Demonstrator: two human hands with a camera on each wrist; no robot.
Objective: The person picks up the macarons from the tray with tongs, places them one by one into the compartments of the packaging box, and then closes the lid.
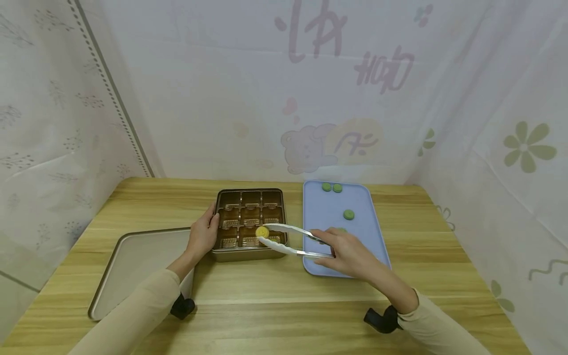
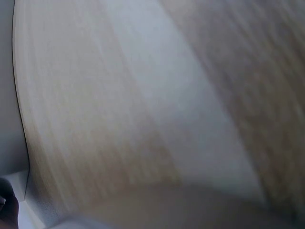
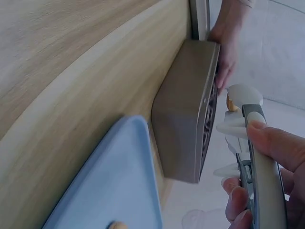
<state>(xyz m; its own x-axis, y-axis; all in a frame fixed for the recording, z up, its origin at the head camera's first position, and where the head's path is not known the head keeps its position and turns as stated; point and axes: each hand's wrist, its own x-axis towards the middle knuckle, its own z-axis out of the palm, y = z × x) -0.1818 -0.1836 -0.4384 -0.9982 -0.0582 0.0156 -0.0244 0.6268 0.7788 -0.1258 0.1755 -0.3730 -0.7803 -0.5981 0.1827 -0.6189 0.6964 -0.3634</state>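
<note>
My right hand (image 1: 348, 250) holds metal tongs (image 3: 266, 179) with white scalloped tips. Between the tips is a small round yellow mooncake (image 1: 262, 231) with a patterned top, above the front row of a brown box (image 1: 248, 254). The box has a divided inner tray, and another yellow piece (image 1: 273, 240) shows in its front right compartment, partly behind the tongs. At the box's left side, my left hand (image 1: 204, 234) grips the wall, thumb at the rim; the right wrist view shows this hand (image 3: 228, 47) too. The left wrist view shows mainly blurred tabletop.
On the right lies a blue tray (image 1: 321, 222) with several round green mooncakes (image 1: 348, 214), one partly hidden by the right hand. A flat beige lid (image 1: 146, 256) is left of the box, partly under the left forearm. Printed cloth (image 1: 213, 123) hangs around the wooden table (image 1: 266, 315).
</note>
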